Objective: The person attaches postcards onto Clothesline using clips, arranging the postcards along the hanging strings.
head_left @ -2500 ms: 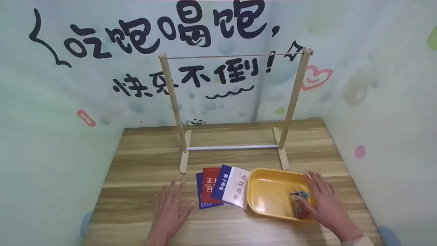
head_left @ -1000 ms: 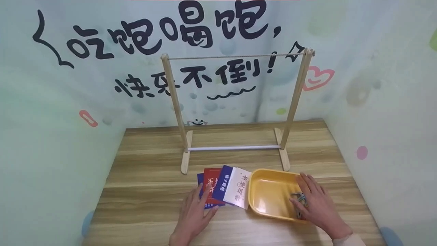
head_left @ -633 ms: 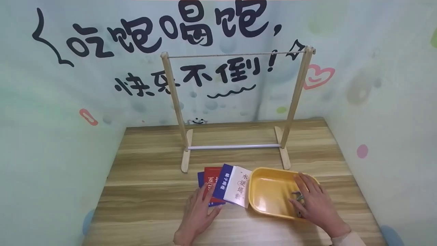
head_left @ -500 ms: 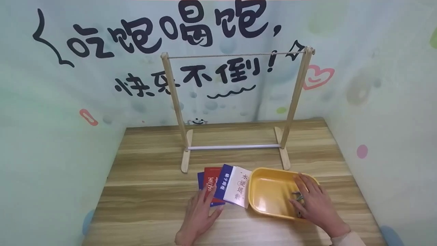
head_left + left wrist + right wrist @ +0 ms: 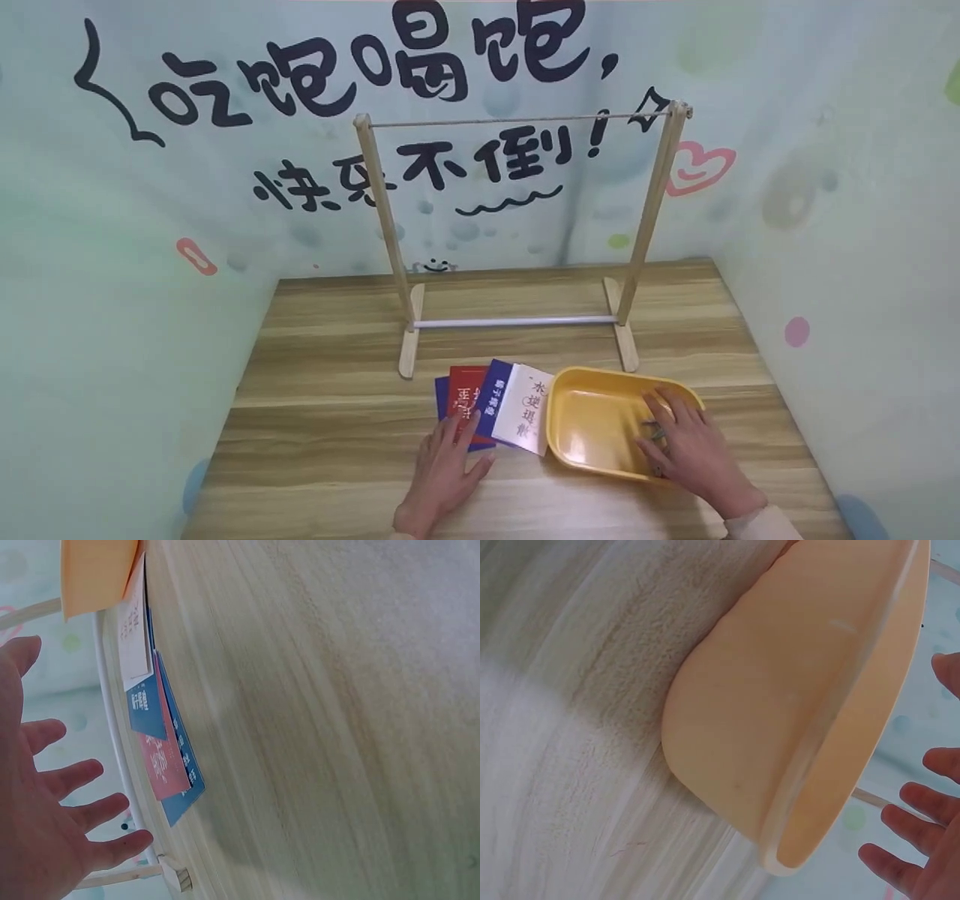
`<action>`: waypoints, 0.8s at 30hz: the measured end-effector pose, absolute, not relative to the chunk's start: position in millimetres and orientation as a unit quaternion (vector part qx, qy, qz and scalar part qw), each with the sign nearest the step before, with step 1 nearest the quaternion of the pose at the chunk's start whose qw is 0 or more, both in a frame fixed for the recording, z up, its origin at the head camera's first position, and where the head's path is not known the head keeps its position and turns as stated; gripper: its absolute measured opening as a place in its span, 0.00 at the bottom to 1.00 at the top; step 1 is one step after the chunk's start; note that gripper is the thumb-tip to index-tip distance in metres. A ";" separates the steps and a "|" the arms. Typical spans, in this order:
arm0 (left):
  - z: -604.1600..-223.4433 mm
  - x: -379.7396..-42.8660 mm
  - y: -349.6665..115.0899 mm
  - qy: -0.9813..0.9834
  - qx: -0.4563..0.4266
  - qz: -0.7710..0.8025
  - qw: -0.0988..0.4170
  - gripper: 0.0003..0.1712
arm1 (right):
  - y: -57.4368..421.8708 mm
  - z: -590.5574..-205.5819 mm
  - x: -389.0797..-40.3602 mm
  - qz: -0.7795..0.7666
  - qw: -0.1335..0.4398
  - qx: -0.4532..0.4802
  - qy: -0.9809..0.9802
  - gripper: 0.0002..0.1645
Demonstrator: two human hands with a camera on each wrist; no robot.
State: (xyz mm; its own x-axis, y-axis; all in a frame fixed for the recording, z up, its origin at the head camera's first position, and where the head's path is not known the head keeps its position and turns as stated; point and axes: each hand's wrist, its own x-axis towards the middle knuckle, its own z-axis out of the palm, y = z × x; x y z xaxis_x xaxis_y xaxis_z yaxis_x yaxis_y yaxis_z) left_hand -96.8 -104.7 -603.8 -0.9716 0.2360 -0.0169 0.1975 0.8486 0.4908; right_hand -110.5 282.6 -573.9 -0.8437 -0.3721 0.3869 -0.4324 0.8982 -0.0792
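My left hand (image 5: 444,471) hovers over the near end of a fan of cards, fingers straight and spread. In the left wrist view a gap shows between its fingers and the cards. The fan has a blue card (image 5: 185,793), a red card (image 5: 466,376) and a blue-and-white card (image 5: 521,409) on top. My right hand (image 5: 696,454) is held above the right end of a yellow plastic basin (image 5: 592,412), fingers apart and holding nothing. Under it, small clips (image 5: 658,430) lie in the basin, mostly hidden by the hand.
Behind the cards stands a wooden rack with two posts (image 5: 387,225), a string (image 5: 517,120) across the top and a white rod (image 5: 517,322) low down. It rests on the wood-grain table (image 5: 315,360). Printed cloth walls (image 5: 112,337) enclose the table on three sides.
My left hand has moved right, from the bare table beside the cards to over their near end. My right hand has shifted slightly left above the basin, covering more of the clips.
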 end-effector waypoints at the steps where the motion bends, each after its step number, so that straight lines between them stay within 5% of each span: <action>1: -604.0 -98.0 -103.5 0.961 0.112 0.251 0.042 0.41 | 283.0 -574.4 -110.1 0.080 0.182 0.207 -0.958 0.41; 24: -612.8 -107.8 -76.0 0.966 0.131 0.216 0.051 0.39 | 282.0 -585.2 -108.9 0.077 0.119 0.182 -0.973 0.35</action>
State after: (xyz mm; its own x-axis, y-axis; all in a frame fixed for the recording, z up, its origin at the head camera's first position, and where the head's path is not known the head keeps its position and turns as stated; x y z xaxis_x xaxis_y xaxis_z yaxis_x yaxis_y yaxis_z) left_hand -107.8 -76.0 -612.8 -0.9603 0.2757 -0.0423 0.2315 0.8725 0.4304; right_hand -108.9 282.0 -585.2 -0.9051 -0.3366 0.2598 -0.3735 0.9214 -0.1072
